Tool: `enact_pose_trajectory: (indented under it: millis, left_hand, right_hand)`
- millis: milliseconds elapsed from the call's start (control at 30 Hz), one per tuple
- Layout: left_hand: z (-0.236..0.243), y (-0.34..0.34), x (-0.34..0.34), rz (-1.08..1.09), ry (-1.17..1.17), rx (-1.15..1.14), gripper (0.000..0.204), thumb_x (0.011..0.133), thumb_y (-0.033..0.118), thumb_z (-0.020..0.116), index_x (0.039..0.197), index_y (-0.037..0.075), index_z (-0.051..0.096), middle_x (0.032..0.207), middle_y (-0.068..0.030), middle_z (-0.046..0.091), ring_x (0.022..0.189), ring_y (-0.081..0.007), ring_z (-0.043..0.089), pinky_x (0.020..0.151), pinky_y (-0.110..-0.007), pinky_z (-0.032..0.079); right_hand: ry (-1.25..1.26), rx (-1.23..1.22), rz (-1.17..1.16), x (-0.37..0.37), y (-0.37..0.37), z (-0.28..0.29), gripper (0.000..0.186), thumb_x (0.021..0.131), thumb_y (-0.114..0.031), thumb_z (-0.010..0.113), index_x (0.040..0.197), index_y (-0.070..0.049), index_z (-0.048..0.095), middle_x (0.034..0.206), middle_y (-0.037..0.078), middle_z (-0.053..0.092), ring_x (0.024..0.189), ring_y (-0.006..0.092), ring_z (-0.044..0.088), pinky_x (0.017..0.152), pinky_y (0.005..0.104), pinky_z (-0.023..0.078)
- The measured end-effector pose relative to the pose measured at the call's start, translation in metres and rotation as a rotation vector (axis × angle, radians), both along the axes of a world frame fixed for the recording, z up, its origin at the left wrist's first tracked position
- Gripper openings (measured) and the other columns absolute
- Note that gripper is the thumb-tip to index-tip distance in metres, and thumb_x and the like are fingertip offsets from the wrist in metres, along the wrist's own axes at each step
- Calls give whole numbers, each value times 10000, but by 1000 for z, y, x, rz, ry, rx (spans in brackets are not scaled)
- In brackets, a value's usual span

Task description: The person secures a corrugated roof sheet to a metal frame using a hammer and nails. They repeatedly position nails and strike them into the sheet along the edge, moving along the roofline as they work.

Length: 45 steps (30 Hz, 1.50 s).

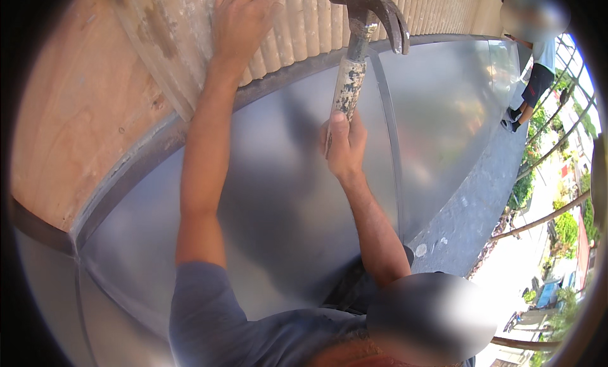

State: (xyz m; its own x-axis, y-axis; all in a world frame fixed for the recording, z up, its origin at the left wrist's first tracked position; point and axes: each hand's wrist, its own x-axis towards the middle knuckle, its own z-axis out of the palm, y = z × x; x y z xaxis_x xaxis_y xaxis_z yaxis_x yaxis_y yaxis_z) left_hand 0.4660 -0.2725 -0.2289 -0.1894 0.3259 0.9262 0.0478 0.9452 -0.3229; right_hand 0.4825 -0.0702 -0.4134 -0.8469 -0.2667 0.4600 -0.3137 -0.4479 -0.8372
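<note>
My right hand (pixel 347 142) is wrapped round the handle of a claw hammer (pixel 349 82), thumb along the worn, paint-flecked grip. The hammer stands nearly upright, with its dark metal head and curved claw in front of the ribbed panel. My left hand (pixel 244 21) is raised against the ribbed, pale brown panel (pixel 304 28) at the top of the view. Its fingers are bent and drawn together at the panel's surface. Whatever they pinch, if anything, is hidden. The hammer head is to the right of my left hand, apart from it.
Smooth grey metal sheets (pixel 272 196) with a raised seam (pixel 387 107) lie below the panel. A plywood board (pixel 82 113) is at left. Another person (pixel 539 69) stands far right on a grey concrete ledge (pixel 465 208). Beyond it are poles (pixel 544 218) and greenery far below.
</note>
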Motion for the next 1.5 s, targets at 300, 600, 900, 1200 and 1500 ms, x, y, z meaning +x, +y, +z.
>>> enact_pose_trajectory:
  millis: [300,600,900,1200,1500]
  left_hand:
    - [-4,-6,-1,-26,36,-13,82,736,96,783,812,92,754,717,-95,520,731,-316,575,666,-462,430]
    - [-6,-10,-3,-20,36,-25,100,709,127,801,789,107,744,715,-71,523,744,-289,585,668,-449,427]
    - [-6,-10,-5,-33,63,-26,97,716,131,797,784,110,731,719,-66,520,763,-285,586,678,-451,425]
    - [-5,-9,-6,-58,76,-35,93,715,118,794,777,103,727,723,-69,528,757,-290,587,677,-457,433]
    - [-7,-7,-9,-57,78,-24,80,718,120,785,767,112,723,716,-72,525,753,-295,585,666,-454,429]
  right_hand:
    - [-61,-17,52,6,-6,8,528,1012,-542,574,1011,-15,533,639,-9,514,515,76,491,454,252,420]
    - [-95,103,82,6,-15,12,498,1028,-502,561,1008,-7,513,630,0,514,516,78,501,448,255,420]
    - [-199,84,111,9,-24,14,484,1019,-505,577,998,-24,528,632,-7,516,513,77,501,446,252,417]
    - [-111,87,27,7,-32,13,535,1005,-561,573,993,-29,525,621,-3,503,503,78,489,439,258,413]
    - [-80,68,-5,11,-29,3,554,1001,-583,573,1003,-31,519,620,-12,486,505,77,473,437,261,399]
